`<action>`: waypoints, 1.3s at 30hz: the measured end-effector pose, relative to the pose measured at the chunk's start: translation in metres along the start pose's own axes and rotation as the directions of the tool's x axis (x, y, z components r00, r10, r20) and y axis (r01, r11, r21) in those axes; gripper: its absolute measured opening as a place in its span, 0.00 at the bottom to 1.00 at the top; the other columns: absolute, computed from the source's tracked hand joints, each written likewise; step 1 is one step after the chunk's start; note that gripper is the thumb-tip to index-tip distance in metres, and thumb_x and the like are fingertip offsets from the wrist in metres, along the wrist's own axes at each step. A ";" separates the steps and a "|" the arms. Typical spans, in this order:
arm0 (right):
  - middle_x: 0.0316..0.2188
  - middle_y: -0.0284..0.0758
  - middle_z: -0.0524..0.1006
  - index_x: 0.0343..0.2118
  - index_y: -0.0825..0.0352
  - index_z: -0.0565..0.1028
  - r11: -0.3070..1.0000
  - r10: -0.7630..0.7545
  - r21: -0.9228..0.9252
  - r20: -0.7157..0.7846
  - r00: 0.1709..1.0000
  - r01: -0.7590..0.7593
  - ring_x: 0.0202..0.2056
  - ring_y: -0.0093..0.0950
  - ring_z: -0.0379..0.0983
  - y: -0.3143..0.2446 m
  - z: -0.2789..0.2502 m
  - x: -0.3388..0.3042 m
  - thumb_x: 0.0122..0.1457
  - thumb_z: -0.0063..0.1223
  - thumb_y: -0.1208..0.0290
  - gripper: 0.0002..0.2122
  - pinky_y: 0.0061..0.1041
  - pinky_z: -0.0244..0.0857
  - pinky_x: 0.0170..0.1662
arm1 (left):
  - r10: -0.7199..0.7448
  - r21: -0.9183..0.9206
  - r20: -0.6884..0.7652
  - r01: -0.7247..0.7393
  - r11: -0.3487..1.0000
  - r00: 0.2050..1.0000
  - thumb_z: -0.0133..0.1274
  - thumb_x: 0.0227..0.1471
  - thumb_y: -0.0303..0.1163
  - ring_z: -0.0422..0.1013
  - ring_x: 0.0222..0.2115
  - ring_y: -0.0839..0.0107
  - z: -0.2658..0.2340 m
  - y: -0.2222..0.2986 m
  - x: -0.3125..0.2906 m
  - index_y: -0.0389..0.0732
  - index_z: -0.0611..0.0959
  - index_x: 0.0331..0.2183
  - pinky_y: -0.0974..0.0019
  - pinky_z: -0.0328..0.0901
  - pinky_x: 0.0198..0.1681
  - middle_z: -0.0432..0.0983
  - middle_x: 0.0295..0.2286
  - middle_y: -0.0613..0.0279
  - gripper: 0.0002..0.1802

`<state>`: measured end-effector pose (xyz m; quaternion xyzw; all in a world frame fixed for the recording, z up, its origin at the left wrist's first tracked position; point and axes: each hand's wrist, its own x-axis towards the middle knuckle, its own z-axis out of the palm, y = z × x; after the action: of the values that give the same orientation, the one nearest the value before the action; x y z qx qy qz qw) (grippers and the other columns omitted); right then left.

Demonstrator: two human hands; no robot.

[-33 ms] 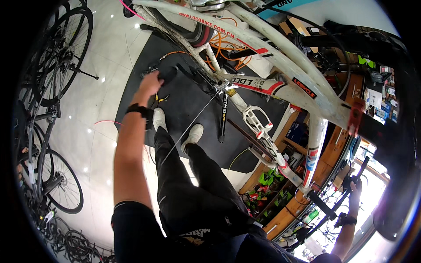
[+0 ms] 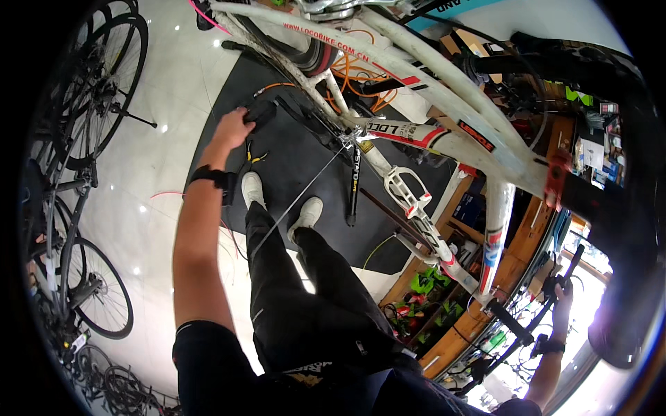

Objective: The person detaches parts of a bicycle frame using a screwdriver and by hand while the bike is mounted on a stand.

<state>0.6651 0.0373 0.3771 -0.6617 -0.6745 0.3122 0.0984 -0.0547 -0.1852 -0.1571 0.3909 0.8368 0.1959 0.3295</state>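
Observation:
A white bicycle frame (image 2: 451,90) with red and black markings is held up across the upper right. My left hand (image 2: 232,129) is closed on a black pedal (image 2: 262,113), left of the frame's crank area; its fingertips are partly hidden. At the far right, my right hand (image 2: 564,295) wraps round the handlebar (image 2: 513,340) near its end. A thin cable (image 2: 305,188) runs from the bottom bracket area down across my leg. Yellow-handled pliers (image 2: 257,157) lie on the black mat (image 2: 291,159), just below my left hand.
Several bicycles (image 2: 104,76) stand along the left side. A wooden workbench (image 2: 517,267) with shelves of green and red items runs along the right. An orange hose (image 2: 347,69) coils beyond the frame. A black stand leg (image 2: 352,187) rises near my shoes.
My left hand and the pedal have shifted slightly up and left. My left forearm has swung a little left. The right hand stays at the handlebar.

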 end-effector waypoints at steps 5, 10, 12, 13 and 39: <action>0.37 0.35 0.75 0.49 0.72 0.68 0.981 -0.064 -0.183 -0.010 0.998 0.061 0.38 0.22 0.72 0.047 -0.041 -0.004 0.58 0.53 0.66 0.19 0.20 0.65 0.44 | 0.098 -0.338 -0.061 -0.113 0.934 0.993 0.60 0.46 0.37 0.74 0.29 0.62 -0.106 0.072 -0.071 0.32 0.76 0.39 0.64 0.67 0.35 0.77 0.31 0.50 0.22; 0.44 0.35 0.73 0.51 0.73 0.66 0.992 0.124 0.013 -0.069 0.990 -0.123 0.43 0.24 0.69 0.053 -0.025 -0.016 0.58 0.54 0.70 0.20 0.22 0.63 0.48 | 0.236 -0.362 0.006 -0.218 0.906 0.972 0.60 0.46 0.38 0.72 0.25 0.67 -0.113 0.162 -0.148 0.33 0.75 0.38 0.66 0.66 0.30 0.76 0.26 0.53 0.21; 0.42 0.36 0.74 0.46 0.77 0.69 0.973 0.046 -0.217 -0.164 0.985 -0.082 0.43 0.25 0.70 0.052 -0.041 -0.020 0.57 0.57 0.68 0.19 0.22 0.63 0.47 | 0.309 -0.365 0.061 -0.267 0.892 0.949 0.59 0.47 0.38 0.73 0.27 0.63 -0.091 0.185 -0.168 0.32 0.75 0.38 0.63 0.66 0.32 0.75 0.27 0.49 0.21; 0.41 0.36 0.75 0.45 0.76 0.70 0.987 -0.077 -0.154 -0.200 0.977 0.047 0.41 0.24 0.70 0.038 -0.042 -0.022 0.56 0.58 0.65 0.20 0.21 0.64 0.44 | 0.366 -0.409 0.031 -0.322 0.854 0.930 0.59 0.48 0.37 0.74 0.28 0.61 -0.067 0.179 -0.171 0.32 0.75 0.37 0.62 0.66 0.33 0.75 0.27 0.47 0.20; 0.39 0.39 0.75 0.52 0.72 0.67 0.819 0.270 0.531 -0.026 0.962 -0.215 0.36 0.29 0.74 0.088 -0.080 -0.069 0.58 0.48 0.67 0.21 0.23 0.71 0.38 | -0.162 -0.012 0.585 0.209 0.978 0.795 0.54 0.47 0.23 0.73 0.28 0.67 -0.066 -0.047 -0.222 0.32 0.75 0.38 0.64 0.70 0.30 0.77 0.27 0.55 0.14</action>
<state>0.7890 -0.0110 0.4111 -0.7051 -0.4683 0.4602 0.2679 -0.0206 -0.3926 -0.0496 0.3352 0.7225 0.0659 0.6011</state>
